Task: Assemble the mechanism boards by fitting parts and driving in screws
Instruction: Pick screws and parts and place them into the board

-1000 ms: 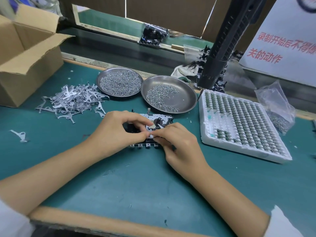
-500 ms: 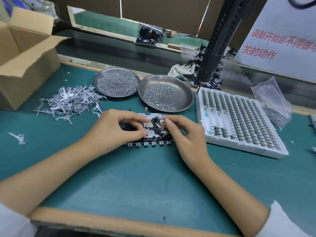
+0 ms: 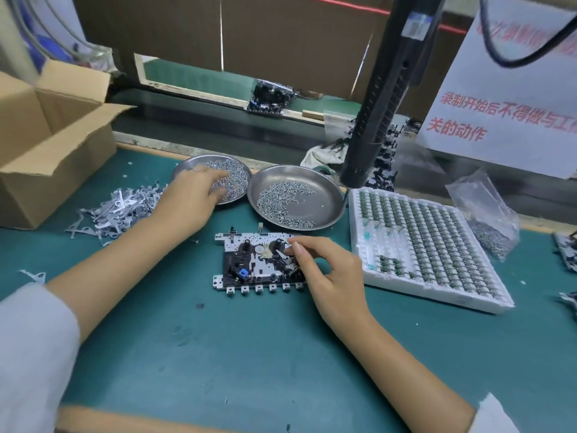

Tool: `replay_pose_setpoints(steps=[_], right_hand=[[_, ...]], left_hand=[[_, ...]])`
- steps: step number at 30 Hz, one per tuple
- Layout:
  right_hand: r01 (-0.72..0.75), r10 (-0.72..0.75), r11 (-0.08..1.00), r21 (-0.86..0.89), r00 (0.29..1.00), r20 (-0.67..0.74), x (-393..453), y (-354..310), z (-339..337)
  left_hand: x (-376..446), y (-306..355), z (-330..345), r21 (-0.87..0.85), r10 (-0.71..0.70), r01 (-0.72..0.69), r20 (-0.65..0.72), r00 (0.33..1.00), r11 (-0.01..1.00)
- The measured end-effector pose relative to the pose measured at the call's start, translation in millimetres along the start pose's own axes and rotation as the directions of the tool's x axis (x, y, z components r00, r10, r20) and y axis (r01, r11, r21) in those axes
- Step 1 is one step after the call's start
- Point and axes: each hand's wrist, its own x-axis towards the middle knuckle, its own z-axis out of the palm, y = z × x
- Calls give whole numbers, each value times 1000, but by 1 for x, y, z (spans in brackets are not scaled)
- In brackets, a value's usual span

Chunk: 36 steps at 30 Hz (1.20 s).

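Observation:
A mechanism board (image 3: 249, 264), metal with black parts and a small blue piece, lies flat on the green mat in the middle. My right hand (image 3: 324, 270) rests on its right end, thumb and forefinger pinching a small silver lever (image 3: 282, 255) against the board. My left hand (image 3: 193, 195) reaches into the left steel dish (image 3: 240, 165) full of screws, fingers curled down among them; whether it grips a screw is hidden. A second steel dish (image 3: 327, 189) with fewer screws sits to the right of the first.
A heap of grey metal levers (image 3: 115, 210) lies left of the board, beside an open cardboard box (image 3: 46, 145). A white foam tray (image 3: 437, 295) of small parts sits on the right, with a plastic bag (image 3: 487, 210) behind. A black electric screwdriver (image 3: 381, 114) hangs above the dishes.
My left hand has left the board and moved up and left into the left screw dish. My right hand stays at the board's right end on the lever.

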Motion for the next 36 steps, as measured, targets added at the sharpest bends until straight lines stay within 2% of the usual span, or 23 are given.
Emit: replay_pose_setpoints(steps=[2,6,12,17,26,31,34,36], right_hand=[[-11,11,1000,7,1000,-5,0,2,0],[2,-2,1000,4,1000,-1,1,4,0],[19,-19,1000,-15,1000,-1,2,4,0],[37,-37,999,-35,999,4,1,3,0],[58,-58,997,-55,998,-6,1,0,-1],[137,-152,976,-168,985,-78,18,-2,-8],[74,-88,974,-212,995,-56,41,-3,-12],[39,-45,944,-327,999,-12,56,-3,-11]], left_hand=[[10,-3,8,6,-82,81,39,996,997],[18,-5,17,72,-87,90,-48,995,993],[7,-4,17,168,29,12,-236,971,986],[5,-5,15,176,103,-47,-324,940,983],[-2,-2,9,153,94,-39,-374,923,988],[-4,-1,8,73,60,-34,-379,923,997],[-3,-4,9,83,34,-4,-369,929,997],[-1,-8,10,111,34,6,-353,935,994]])
